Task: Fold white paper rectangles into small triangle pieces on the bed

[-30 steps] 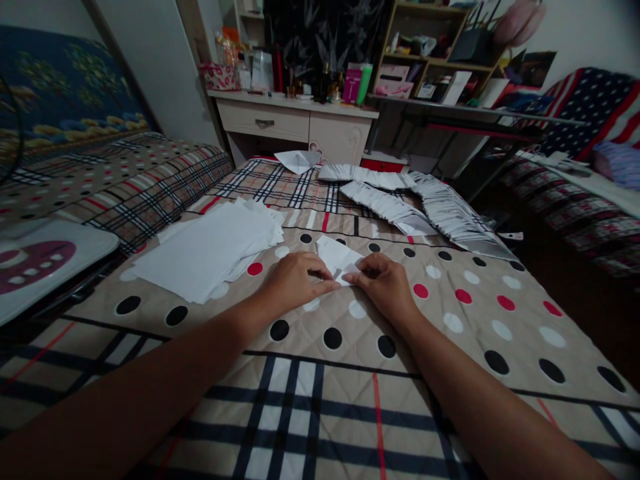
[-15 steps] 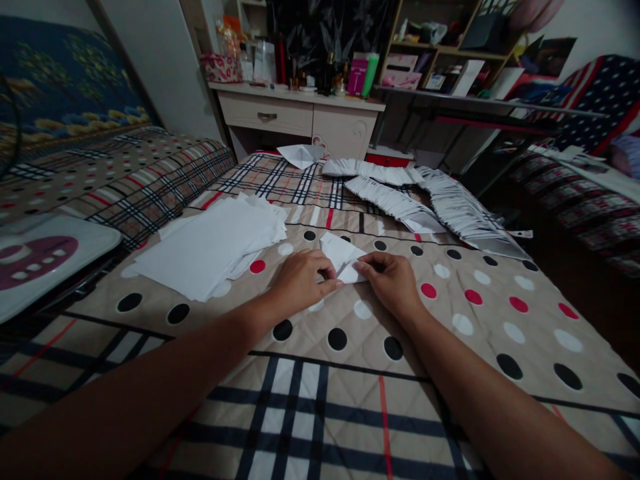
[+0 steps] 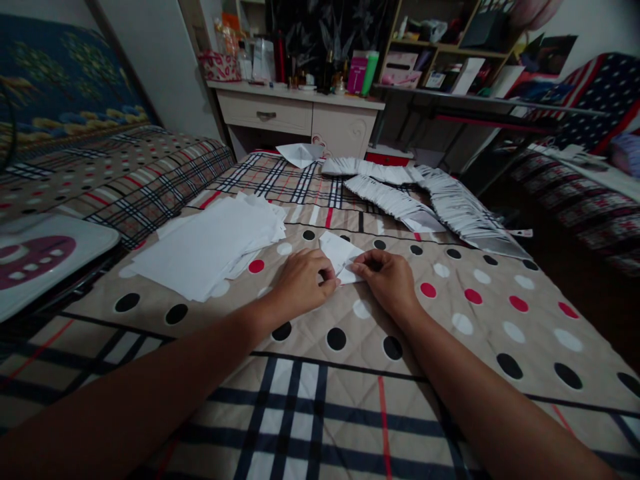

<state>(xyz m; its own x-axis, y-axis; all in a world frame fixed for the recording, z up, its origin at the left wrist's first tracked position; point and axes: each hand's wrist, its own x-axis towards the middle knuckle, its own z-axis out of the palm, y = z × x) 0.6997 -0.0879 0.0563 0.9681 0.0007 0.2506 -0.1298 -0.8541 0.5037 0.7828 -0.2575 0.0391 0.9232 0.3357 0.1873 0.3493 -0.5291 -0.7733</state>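
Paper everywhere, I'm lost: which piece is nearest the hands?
The small folded piece between left hand and right hand; the flat stack, fanned rows and far folded sheet lie farther off.

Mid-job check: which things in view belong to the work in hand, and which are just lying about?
Part of the work, it seems:
small folded paper, touched by left hand and right hand
stack of white sheets
rows of folded papers

Apparently just lying about:
green container
purple box
white object with pink panel

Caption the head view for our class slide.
Left hand and right hand at a folded white paper on a patterned quilt, near stacked sheets.
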